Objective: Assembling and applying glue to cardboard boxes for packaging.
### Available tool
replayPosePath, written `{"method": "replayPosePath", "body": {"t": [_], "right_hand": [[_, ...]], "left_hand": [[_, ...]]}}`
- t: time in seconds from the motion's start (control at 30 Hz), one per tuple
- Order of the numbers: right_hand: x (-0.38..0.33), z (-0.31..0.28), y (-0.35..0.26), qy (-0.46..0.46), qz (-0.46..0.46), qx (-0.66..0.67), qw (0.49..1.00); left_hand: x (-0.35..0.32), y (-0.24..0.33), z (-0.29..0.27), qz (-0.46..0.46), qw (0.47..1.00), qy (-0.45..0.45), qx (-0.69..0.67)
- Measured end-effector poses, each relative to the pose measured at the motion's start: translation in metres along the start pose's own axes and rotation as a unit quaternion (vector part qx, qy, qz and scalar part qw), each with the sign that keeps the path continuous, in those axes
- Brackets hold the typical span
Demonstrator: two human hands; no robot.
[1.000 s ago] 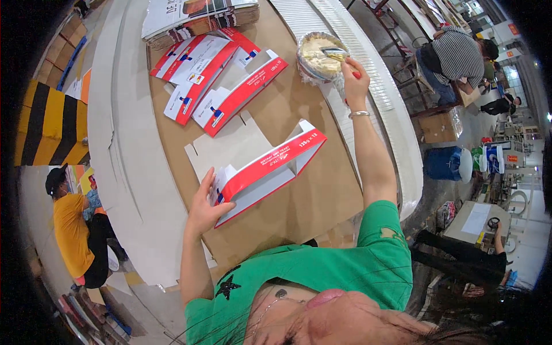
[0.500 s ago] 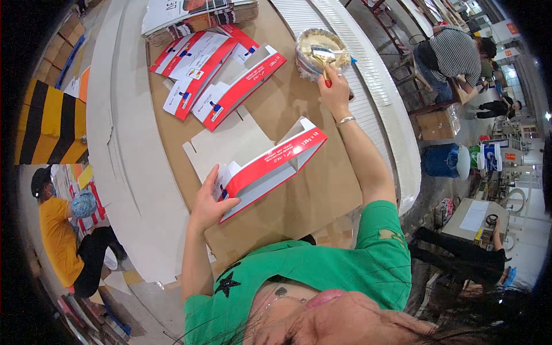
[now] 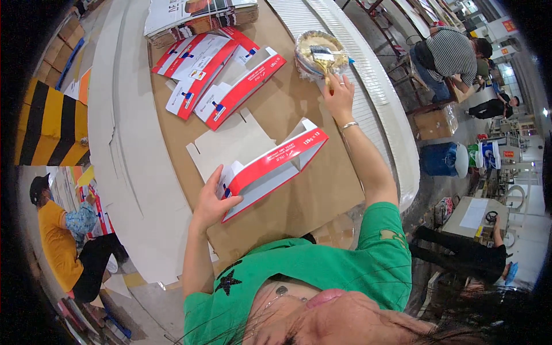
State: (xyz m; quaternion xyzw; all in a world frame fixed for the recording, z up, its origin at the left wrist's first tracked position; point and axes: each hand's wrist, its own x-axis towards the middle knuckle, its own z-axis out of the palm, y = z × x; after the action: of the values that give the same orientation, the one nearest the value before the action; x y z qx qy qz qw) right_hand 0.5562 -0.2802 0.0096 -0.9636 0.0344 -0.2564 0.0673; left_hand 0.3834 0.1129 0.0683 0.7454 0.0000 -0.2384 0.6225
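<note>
My left hand (image 3: 214, 201) grips the near left end of a red and white carton (image 3: 275, 154), thumb inside and fingers outside. The carton is folded up into an open tray shape, with a white flap raised at its far end. My right hand (image 3: 338, 98) is closed round the handle of a flat paintbrush (image 3: 323, 56). Its bristles rest in pale paste inside a plastic-lined bowl (image 3: 301, 64). Behind the carton lies a grey cardboard panel (image 3: 233, 141) with slits; whether it joins the carton is hidden.
Several red and white cartons (image 3: 241, 86) lie overlapping on the brown cardboard sheet (image 3: 310, 213). Beyond them is a stack of printed flat packaging (image 3: 201, 23). A person in a yellow top (image 3: 60, 241) works at the left; others stand or bend at the right, near a blue drum (image 3: 440, 160).
The brush has turned and shifted slightly in the paste, its dark bristles now showing. My left hand and the carton hold almost still. The person in yellow has moved an arm.
</note>
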Motion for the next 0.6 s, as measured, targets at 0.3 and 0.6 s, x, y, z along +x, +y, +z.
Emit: {"method": "replayPosePath", "body": {"t": [0.3,0.6], "right_hand": [[-0.043,-0.128,-0.059,0.16,0.203,0.42,0.87],[-0.108,-0.149,-0.136,-0.121,0.233,0.543,0.798]], "left_hand": [[0.01,-0.012,-0.002,0.051,0.992,0.098,-0.055],[0.003,0.009,0.007,0.105,0.976,0.121,-0.147]]}}
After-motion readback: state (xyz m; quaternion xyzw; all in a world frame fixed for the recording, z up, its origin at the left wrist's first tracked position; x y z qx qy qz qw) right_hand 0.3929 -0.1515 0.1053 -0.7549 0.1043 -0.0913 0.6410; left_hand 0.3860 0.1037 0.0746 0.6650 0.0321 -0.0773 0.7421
